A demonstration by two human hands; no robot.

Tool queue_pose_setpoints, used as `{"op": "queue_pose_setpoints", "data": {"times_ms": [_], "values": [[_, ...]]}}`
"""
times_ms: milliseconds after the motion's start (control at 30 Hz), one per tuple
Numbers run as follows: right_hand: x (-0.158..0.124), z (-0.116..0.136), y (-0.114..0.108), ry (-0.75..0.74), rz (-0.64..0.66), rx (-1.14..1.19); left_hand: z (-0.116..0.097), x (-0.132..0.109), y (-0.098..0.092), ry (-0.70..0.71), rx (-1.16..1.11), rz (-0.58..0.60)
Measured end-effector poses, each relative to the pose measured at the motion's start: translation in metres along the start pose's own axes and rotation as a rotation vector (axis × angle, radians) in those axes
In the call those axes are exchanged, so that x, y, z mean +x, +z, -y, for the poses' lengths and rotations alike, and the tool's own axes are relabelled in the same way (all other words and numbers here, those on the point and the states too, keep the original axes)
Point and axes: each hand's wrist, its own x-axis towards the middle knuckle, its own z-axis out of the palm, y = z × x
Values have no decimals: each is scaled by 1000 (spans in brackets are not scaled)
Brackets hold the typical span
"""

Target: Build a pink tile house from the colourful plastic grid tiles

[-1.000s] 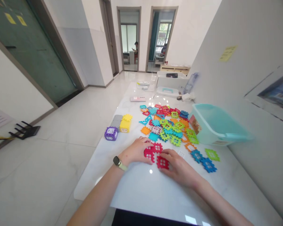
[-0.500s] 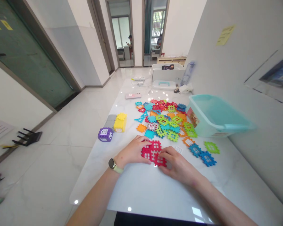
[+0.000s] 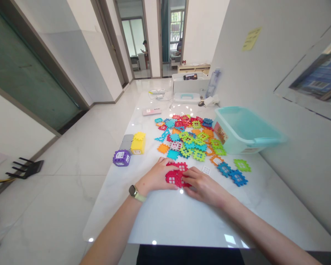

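Several red interlocking window panels (image 3: pixel 178 177) lie flat together on the white table, forming a block. My left hand (image 3: pixel 157 175) is curled round the block's left side, thumb along the near edge and fingers over the far edge. On the right side, my right hand (image 3: pixel 202 184) presses its fingers and thumb onto the lower right red panel, which it mostly covers. Just beyond that hand lies a small white lattice window piece (image 3: pixel 206 170). A heap of loose coloured panels (image 3: pixel 190 138) spreads out past the red block.
To the left stand a purple block (image 3: pixel 121 158), a yellow block (image 3: pixel 138 144) and a grey block (image 3: pixel 127 143). A turquoise bin (image 3: pixel 248 129) sits against the right wall. Blue panels (image 3: pixel 239 177) and a green panel (image 3: pixel 242 165) lie at the right. A pink case (image 3: pixel 151 111) lies farther back.
The lower right red panel, slightly askew before, now sits closer against the other red panels. My right hand has moved in toward the left hand. The camera view has shifted a little.
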Motion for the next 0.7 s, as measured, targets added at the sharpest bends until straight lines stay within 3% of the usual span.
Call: {"op": "queue_pose_setpoints", "data": {"times_ms": [300,533,700], "values": [[14,-5,-9,25,54,-13,-2,2,1,-30,7,-27],[16,-2,4,18,-48,90,0,5,4,-47,15,-80],[11,-17,-2,157,-160,52,4,2,0,18,-184,-46]]}}
